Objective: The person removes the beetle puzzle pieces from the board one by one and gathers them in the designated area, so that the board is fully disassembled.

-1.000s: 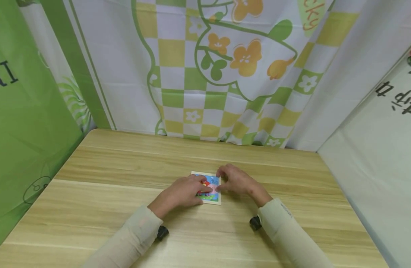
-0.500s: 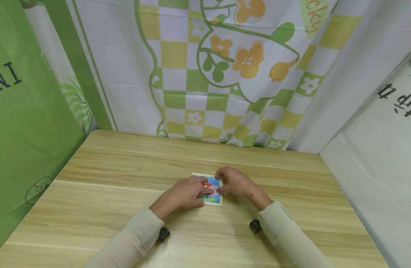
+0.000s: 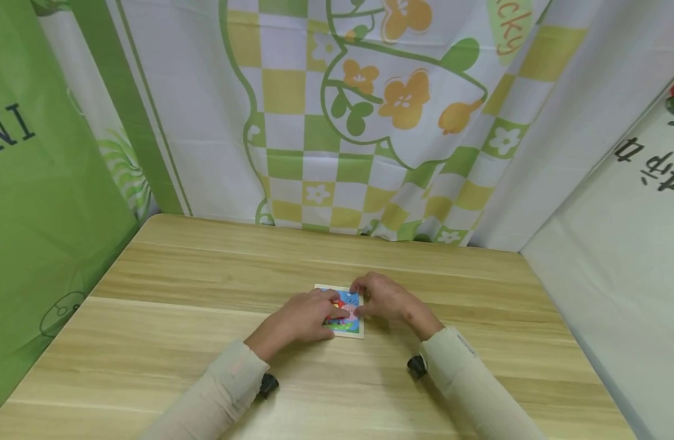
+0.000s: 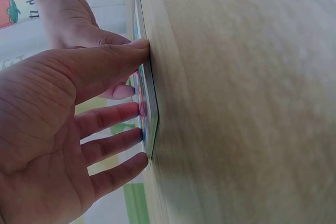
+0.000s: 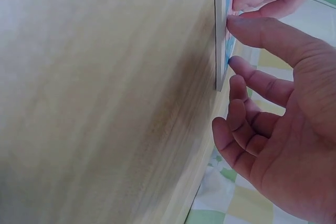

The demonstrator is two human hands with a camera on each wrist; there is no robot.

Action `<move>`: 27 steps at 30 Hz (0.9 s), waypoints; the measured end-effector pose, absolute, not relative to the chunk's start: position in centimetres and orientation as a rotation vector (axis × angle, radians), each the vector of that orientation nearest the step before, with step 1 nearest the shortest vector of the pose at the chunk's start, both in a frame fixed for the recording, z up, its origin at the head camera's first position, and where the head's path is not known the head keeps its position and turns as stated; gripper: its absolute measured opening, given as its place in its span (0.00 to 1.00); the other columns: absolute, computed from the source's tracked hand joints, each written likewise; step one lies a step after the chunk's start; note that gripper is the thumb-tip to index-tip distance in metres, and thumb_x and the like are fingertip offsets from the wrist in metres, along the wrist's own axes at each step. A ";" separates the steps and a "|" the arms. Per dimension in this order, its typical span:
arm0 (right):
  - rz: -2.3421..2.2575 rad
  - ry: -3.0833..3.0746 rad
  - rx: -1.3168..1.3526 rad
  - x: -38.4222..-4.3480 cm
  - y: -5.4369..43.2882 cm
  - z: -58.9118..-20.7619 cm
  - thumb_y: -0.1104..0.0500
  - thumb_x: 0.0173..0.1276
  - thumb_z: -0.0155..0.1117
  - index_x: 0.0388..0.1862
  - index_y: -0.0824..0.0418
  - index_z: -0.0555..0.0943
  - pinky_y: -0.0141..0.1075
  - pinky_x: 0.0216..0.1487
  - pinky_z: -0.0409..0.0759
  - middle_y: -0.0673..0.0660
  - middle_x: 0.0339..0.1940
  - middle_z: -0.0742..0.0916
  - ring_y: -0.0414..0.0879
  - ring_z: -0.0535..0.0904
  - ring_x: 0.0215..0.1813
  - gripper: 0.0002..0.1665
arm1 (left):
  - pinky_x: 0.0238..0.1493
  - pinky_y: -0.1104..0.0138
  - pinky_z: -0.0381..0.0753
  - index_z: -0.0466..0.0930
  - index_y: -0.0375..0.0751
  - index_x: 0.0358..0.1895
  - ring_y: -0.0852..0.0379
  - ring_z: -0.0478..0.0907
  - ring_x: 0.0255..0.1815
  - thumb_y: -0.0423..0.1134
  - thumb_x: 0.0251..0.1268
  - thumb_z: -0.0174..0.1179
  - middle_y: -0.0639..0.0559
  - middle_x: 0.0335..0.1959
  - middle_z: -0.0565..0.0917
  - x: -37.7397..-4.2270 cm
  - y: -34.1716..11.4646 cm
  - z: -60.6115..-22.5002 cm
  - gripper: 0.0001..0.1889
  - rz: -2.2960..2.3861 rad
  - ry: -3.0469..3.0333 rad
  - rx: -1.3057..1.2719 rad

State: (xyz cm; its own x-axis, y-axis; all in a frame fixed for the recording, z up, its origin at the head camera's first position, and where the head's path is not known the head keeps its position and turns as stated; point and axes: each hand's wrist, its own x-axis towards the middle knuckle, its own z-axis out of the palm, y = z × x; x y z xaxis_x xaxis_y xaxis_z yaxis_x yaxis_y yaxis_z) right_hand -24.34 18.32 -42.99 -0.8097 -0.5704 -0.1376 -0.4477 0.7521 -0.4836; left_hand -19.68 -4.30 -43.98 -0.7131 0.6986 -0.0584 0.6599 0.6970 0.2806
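Observation:
A small square picture board (image 3: 347, 326) lies flat on the wooden table, with a pale rim and a red and pink cartoon figure on blue and green. My left hand (image 3: 305, 315) rests on its left side, fingers spread over the picture. In the left wrist view, the thumb (image 4: 137, 45) lies at the board's near edge and the other fingertips meet its face. From the right, my right hand (image 3: 388, 298) touches the board with thumb (image 5: 247, 27) and index finger (image 5: 262, 83), set apart on the face; its remaining fingers curl loosely beyond the rim. Both hands cover parts of the picture.
The wooden table (image 3: 177, 342) reaches back to a checked, flowered curtain (image 3: 337, 134). A green cloth (image 3: 45, 201) hangs at the left and a white printed sheet (image 3: 622, 263) at the right. Dark wrist cameras sit under both sleeves.
My right fingertips have shifted slightly left over the board's upper right part. My left hand and the board stay nearly in place; the head view has moved a little.

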 end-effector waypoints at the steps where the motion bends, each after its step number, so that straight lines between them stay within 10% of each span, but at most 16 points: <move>1: -0.634 2.673 -0.785 -24.4 18.3 -43.0 0.59 0.60 0.81 0.52 0.61 0.84 0.46 0.53 0.78 0.53 0.45 0.82 0.47 0.76 0.49 0.23 | 0.59 0.53 0.79 0.82 0.55 0.68 0.46 0.74 0.65 0.45 0.65 0.72 0.46 0.69 0.75 -19.7 -4.3 -44.0 0.27 0.361 2.746 1.107; 19: -0.700 2.648 -0.755 -24.9 18.2 -43.1 0.62 0.58 0.81 0.49 0.61 0.81 0.44 0.50 0.78 0.53 0.45 0.83 0.46 0.76 0.44 0.23 | 0.62 0.50 0.76 0.81 0.55 0.68 0.43 0.73 0.68 0.45 0.66 0.71 0.43 0.71 0.73 -19.6 -4.3 -43.8 0.26 0.390 2.733 1.083; 27: -0.774 2.694 -0.836 -24.8 18.5 -43.4 0.66 0.72 0.64 0.46 0.62 0.84 0.39 0.42 0.79 0.50 0.39 0.85 0.42 0.78 0.39 0.07 | 0.64 0.51 0.76 0.81 0.55 0.68 0.46 0.72 0.68 0.45 0.65 0.72 0.46 0.70 0.75 -19.6 -4.3 -43.8 0.27 0.345 2.746 1.104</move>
State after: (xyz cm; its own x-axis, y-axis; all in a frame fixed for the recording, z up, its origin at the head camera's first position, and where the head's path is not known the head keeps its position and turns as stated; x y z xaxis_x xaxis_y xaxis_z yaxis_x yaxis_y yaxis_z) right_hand -24.83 18.54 -43.35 -0.8151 -0.5773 -0.0483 -0.4636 0.7001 -0.5431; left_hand -19.59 -4.30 -43.81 -0.7141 0.6972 -0.0633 0.6599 0.7006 0.2716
